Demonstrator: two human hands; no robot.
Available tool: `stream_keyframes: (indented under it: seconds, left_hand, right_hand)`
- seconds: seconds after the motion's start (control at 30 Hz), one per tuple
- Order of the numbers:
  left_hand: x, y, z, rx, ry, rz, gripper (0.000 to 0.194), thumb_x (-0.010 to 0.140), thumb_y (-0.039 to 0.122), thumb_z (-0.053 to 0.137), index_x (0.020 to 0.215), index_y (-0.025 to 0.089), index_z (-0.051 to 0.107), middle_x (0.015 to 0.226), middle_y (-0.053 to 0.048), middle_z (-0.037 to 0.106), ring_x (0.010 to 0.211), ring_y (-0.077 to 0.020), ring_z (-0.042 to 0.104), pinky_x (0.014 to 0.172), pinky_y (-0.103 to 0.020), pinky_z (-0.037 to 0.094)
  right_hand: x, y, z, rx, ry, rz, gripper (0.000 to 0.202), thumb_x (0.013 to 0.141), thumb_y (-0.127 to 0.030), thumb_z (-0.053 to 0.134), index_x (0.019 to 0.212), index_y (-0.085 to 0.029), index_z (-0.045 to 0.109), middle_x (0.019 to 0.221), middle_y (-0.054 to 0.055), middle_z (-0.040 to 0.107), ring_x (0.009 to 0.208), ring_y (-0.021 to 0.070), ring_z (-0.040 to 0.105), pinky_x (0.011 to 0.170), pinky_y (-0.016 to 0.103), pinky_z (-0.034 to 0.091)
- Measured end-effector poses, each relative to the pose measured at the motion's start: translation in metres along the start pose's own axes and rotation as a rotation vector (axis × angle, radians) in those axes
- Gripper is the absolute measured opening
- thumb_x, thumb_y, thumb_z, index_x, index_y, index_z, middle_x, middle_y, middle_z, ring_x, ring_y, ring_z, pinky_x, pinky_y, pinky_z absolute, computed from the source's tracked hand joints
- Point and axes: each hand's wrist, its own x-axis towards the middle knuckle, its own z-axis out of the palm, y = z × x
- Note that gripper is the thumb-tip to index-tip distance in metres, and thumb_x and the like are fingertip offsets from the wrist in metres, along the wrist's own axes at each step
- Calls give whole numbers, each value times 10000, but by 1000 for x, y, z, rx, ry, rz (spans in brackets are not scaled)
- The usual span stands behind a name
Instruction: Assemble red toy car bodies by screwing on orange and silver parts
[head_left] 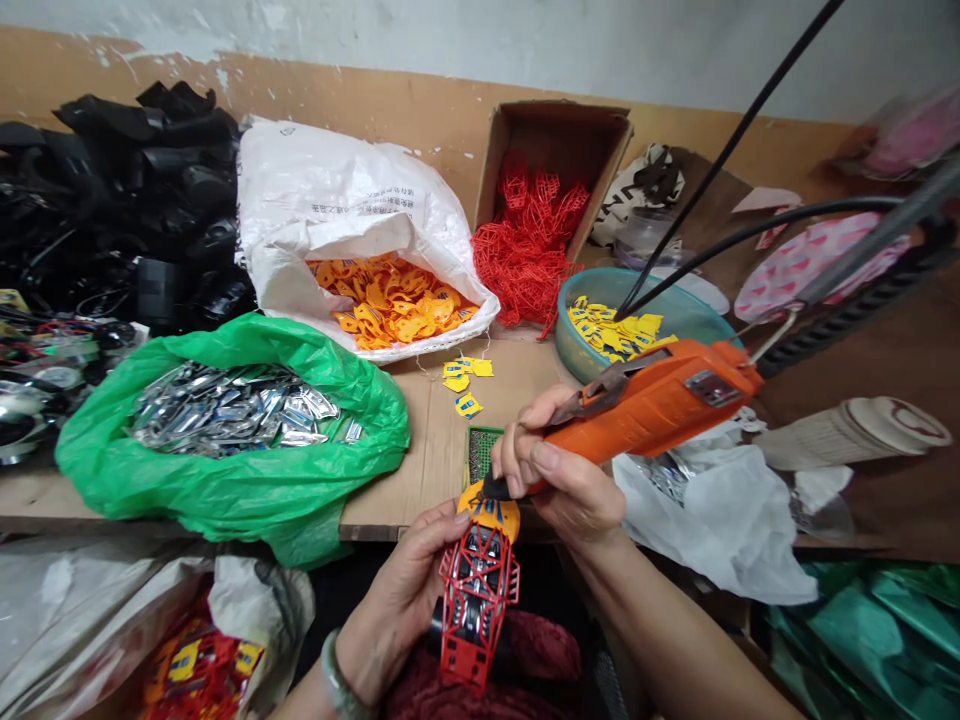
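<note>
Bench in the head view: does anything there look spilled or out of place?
A few yellow pieces lie loose on the bench, outside the teal bowl that holds similar ones. They look strayed, though they may have been set there on purpose.

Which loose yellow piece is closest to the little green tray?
The lone yellow piece just beyond the green mesh tray; the other loose ones cluster farther back, near the white sack.

A pile of black parts point(176, 195) at left — pale container point(832, 434), pink patterned cloth point(784, 270) at right.
</note>
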Motion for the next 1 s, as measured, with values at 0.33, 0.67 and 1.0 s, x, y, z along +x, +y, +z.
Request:
stream_keyframes:
  seconds: [0.33, 0.67, 1.0]
  left_hand:
    - [1, 1, -4, -7, 10, -4, 169, 718, 169, 830, 847, 100, 745, 745, -39, 723, 583, -109, 625, 622, -229, 534]
    - [-1, 2, 0, 66, -3, 42, 228, 735, 185, 834, 927, 96, 746, 789, -51, 739, 621, -110, 644, 642, -219, 527]
    - [-7, 2, 6, 134, 89, 117, 357, 662, 215, 902, 949, 105, 722, 783, -52, 762, 618, -122, 677, 627, -223, 542]
  right_hand:
    - [-1, 1, 0, -25, -22, -15, 197, 819, -332, 709, 940, -248, 578, 496, -105, 476, 408, 113, 484, 554, 287, 459]
    - [-2, 0, -1, -6, -57, 2, 198, 826, -327, 715, 951, -249, 582, 529, -99, 470, 418, 106, 474, 524, 272, 429]
    - [-5, 2, -4, -16, -75, 20, 209, 843, -339, 712, 969, -253, 569, 536, -99, 468, 437, 114, 494, 538, 281, 473]
